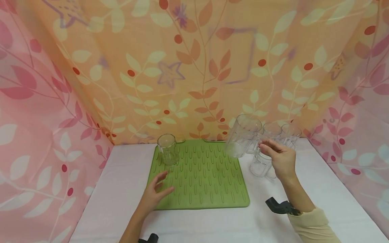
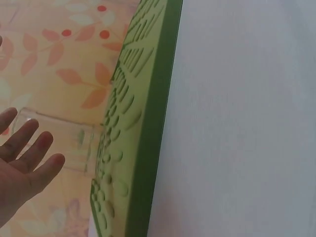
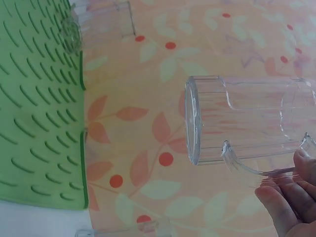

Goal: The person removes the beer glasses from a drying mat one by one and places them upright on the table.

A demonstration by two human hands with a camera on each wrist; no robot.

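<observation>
My right hand (image 1: 281,160) pinches the handle of a clear glass mug (image 1: 243,135), lifted and tilted near the mat's far right corner. In the right wrist view the mug (image 3: 252,118) lies sideways across the picture, with thumb and fingers (image 3: 281,205) at its handle. A second clear glass (image 1: 167,148) stands on the green mat (image 1: 200,179), at its far left corner. Just in front of that glass, apart from it, my left hand (image 1: 155,192) hovers over the mat's left edge. Its fingers are spread and loosely bent, holding nothing.
Several more clear glasses stand right of the mat, partly behind my right hand, among them one at the back right (image 1: 291,130) and one nearer (image 1: 258,168). A white cloth (image 1: 197,226) covers the table. Patterned fabric (image 1: 194,67) walls in the back and sides.
</observation>
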